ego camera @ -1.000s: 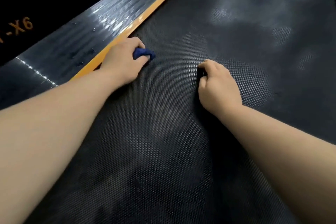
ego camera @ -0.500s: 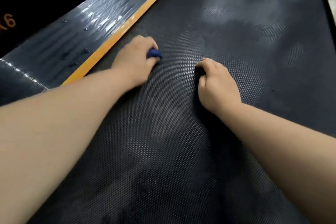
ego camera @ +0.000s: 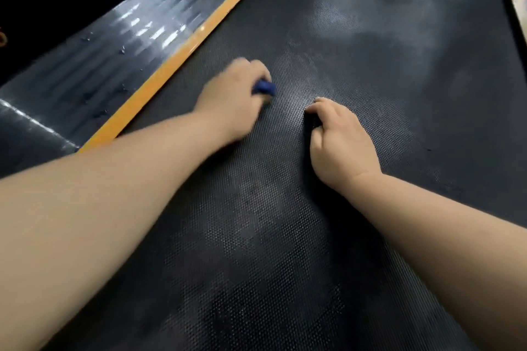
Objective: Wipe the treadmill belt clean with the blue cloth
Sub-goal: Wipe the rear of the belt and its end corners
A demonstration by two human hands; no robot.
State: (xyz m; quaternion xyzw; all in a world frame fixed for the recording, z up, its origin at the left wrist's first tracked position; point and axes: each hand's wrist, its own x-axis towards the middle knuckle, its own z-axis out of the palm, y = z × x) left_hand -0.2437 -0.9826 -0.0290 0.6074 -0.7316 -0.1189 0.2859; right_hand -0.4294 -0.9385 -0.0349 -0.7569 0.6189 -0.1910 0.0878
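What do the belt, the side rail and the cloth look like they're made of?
Belt: likely rubber, matte black; fine dotted texture, pale hazy patches.
Side rail: probably ribbed plastic or rubber, glossy; bright glare streaks, orange strip at its inner edge.
Blue cloth: soft fabric, bunched in the left hand; weave too blurred to tell.

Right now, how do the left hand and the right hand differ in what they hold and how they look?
The left hand is closed around the blue cloth, which shows at its fingertips; the right hand has no cloth visible in it and rests as a loose fist. The left hand looks blurred, the right hand sharp. The left hand lies nearer the orange strip. Both rest on the treadmill belt.
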